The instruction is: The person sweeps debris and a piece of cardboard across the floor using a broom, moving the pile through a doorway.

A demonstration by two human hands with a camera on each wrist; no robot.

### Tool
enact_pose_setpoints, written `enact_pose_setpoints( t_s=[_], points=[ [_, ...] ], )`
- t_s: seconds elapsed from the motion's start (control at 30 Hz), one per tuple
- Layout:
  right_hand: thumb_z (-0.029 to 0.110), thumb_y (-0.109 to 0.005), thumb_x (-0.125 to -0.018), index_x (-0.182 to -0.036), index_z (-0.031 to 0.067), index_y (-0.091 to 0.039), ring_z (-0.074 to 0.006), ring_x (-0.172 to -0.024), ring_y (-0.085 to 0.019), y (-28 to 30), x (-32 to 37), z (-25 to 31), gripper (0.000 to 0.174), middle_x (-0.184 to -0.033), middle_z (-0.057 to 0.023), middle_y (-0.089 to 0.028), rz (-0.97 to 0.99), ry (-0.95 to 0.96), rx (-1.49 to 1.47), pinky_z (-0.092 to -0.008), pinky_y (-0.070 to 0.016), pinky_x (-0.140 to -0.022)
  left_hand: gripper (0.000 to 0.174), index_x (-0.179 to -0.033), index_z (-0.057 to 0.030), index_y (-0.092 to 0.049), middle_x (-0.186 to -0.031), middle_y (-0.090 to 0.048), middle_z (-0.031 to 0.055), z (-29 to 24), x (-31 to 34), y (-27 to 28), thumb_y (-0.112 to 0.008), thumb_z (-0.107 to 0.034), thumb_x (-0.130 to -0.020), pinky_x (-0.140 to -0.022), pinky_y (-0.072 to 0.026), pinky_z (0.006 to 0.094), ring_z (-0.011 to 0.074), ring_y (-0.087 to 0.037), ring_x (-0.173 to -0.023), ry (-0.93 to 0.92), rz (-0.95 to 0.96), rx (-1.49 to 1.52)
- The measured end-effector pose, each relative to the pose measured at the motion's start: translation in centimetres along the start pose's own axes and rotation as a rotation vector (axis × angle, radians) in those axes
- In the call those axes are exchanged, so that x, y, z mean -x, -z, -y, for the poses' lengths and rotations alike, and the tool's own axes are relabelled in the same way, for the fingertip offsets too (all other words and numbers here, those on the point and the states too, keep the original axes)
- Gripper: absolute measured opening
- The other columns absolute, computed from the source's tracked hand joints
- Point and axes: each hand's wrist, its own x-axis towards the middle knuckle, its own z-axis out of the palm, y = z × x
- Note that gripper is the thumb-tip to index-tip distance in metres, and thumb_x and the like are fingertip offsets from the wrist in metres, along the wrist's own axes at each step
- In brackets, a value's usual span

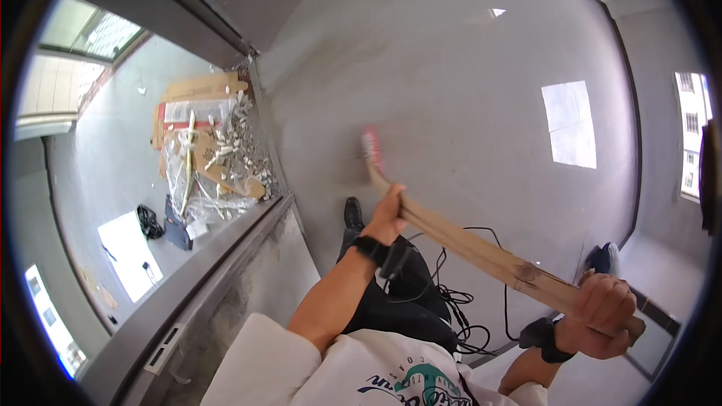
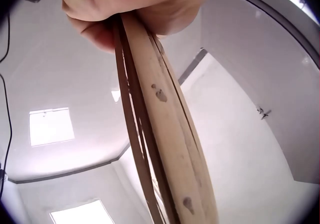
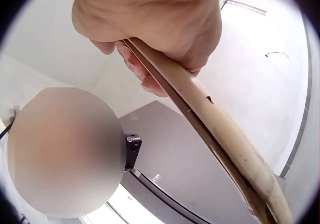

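A broom with a long, flat wooden handle point(image 1: 481, 252) slants across the front of the body in the head view. Its pink-red head point(image 1: 371, 147) is at the grey floor, blurred. My left hand point(image 1: 387, 216) grips the handle low down, close to that head. Near the upper end, my right hand point(image 1: 605, 312) has its fingers wrapped around the wood. In the left wrist view the handle point(image 2: 162, 108) shows knots and a lengthwise split below the hand. The right wrist view shows the handle point(image 3: 215, 114) running down from the curled fingers.
Rubble point(image 1: 244, 135) lies by cardboard point(image 1: 199, 89) and plastic sheeting beyond a low ledge point(image 1: 218, 278) on the left. Black cables point(image 1: 470, 316) coil beside the legs. A dark shoe point(image 1: 353, 212) stands near the broom head. Another shoe point(image 1: 602, 259) is at right.
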Motion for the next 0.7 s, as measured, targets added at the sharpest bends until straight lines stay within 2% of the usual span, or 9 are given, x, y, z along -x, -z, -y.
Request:
enact_pose_setpoints(
  t_s=[0.13, 0.17, 0.27, 0.4, 0.43, 0.5, 0.57, 0.63, 0.7],
  points=[
    [0.020, -0.057, -0.069, -0.048, 0.0113, -0.032, -0.0110, -0.032, -0.033, 0.3, 1.4, 0.9, 0.034, -0.041, -0.0006, -0.038, 0.026, -0.015, 0.028, -0.0231, -0.0365, -0.033, 0.018, -0.088, -0.0066, -0.046, -0.076, -0.047, 0.0061, 0.8, 1.1, 1.1, -0.053, -0.020, -0.079, -0.055, -0.0447, 0.0338, 0.0175, -0.050, -0.062, -0.070, -0.121, -0.063],
    [0.020, -0.057, -0.072, -0.049, 0.0115, -0.031, -0.0104, -0.033, -0.032, 1.4, 2.7, 0.8, 0.036, -0.042, -0.0003, -0.036, -0.175, -0.035, 0.007, -0.0217, -0.0316, -0.035, 0.020, -0.088, -0.0054, -0.046, -0.075, -0.046, 0.0059, 1.5, 0.6, 1.3, -0.054, -0.021, -0.079, -0.053, -0.0436, 0.0353, 0.0193, -0.050, -0.061, -0.118, -0.123, -0.059],
    [0.023, -0.055, -0.073, -0.050, 0.0133, -0.032, -0.0085, -0.035, -0.034, 5.4, 4.1, 3.8, 0.034, -0.041, 0.0012, -0.033, -0.226, -0.008, 0.065, -0.0215, -0.0319, -0.038, 0.023, -0.089, -0.0038, -0.047, -0.076, -0.047, 0.0060, 4.7, 1.6, -0.9, -0.055, -0.023, -0.080, -0.052, -0.0418, 0.0346, 0.0197, -0.050, -0.061, -0.107, -0.282, -0.128],
    [0.025, -0.055, -0.071, -0.049, 0.0153, -0.033, -0.0055, -0.035, -0.036, 8.5, 4.7, 11.3, 0.032, -0.040, 0.0042, -0.033, -0.401, 0.197, 0.271, -0.0209, -0.0378, -0.042, 0.036, -0.105, -0.0038, -0.044, -0.092, -0.046, 0.0086, 12.3, -0.4, -5.1, -0.059, -0.027, -0.082, -0.070, -0.0467, 0.0377, 0.0197, -0.051, -0.083, 0.112, 0.000, -0.260],
    [0.023, -0.057, -0.071, -0.053, 0.0148, -0.032, -0.0092, -0.052, -0.042, 9.9, 5.1, 14.3, 0.031, -0.048, 0.0030, -0.029, -0.209, 0.051, 0.123, -0.0282, -0.0378, -0.060, 0.037, -0.105, -0.0048, -0.045, -0.092, -0.047, 0.0083, 14.5, 0.3, -7.8, -0.060, -0.029, -0.081, -0.069, -0.0466, 0.0366, 0.0190, -0.051, -0.082, 0.161, 0.023, -0.251],
    [0.023, -0.055, -0.072, -0.055, 0.0138, -0.033, -0.0102, -0.050, -0.039, 9.7, 3.8, 15.4, 0.030, -0.049, 0.0021, -0.029, -0.131, 0.088, 0.202, -0.0288, -0.0367, -0.058, 0.041, -0.108, -0.0043, -0.044, -0.094, -0.047, 0.0085, 18.7, 0.0, -12.4, -0.060, -0.031, -0.082, -0.068, -0.0464, 0.0343, 0.0178, -0.051, -0.084, 0.259, 0.057, -0.308],
    [0.025, -0.051, -0.075, -0.058, 0.0117, -0.035, -0.0121, -0.046, -0.034, 9.1, 2.0, 14.9, 0.027, -0.051, 0.0005, -0.030, 0.023, 0.161, 0.342, -0.0300, -0.0344, -0.054, 0.030, -0.083, -0.0063, -0.048, -0.069, -0.048, 0.0033, 22.6, -1.4, -16.5, -0.062, -0.033, -0.079, -0.054, -0.0435, 0.0299, 0.0176, -0.050, -0.061, 0.259, 0.084, -0.216],
    [0.027, -0.047, -0.078, -0.061, 0.0096, -0.037, -0.0141, -0.042, -0.028, 9.1, 0.4, 13.5, 0.026, -0.052, -0.0012, -0.031, 0.171, 0.232, 0.484, -0.0312, -0.0322, -0.049, 0.029, -0.083, -0.0070, -0.049, -0.070, -0.049, 0.0036, 26.5, -6.3, -18.4, -0.062, -0.031, -0.077, -0.056, -0.0443, 0.0300, 0.0174, -0.050, -0.062, 0.315, 0.177, -0.197],
    [0.029, -0.047, -0.080, -0.063, 0.0100, -0.039, -0.0145, -0.045, -0.031, 10.3, -1.1, 10.3, 0.027, -0.056, -0.0017, -0.034, 0.383, 0.082, 0.572, -0.0321, -0.0306, -0.051, 0.027, -0.083, -0.0076, -0.049, -0.071, -0.049, 0.0038, 28.7, -11.7, -18.5, -0.063, -0.030, -0.076, -0.058, -0.0452, 0.0301, 0.0172, -0.050, -0.063, 0.366, 0.267, -0.175]
  ],
)
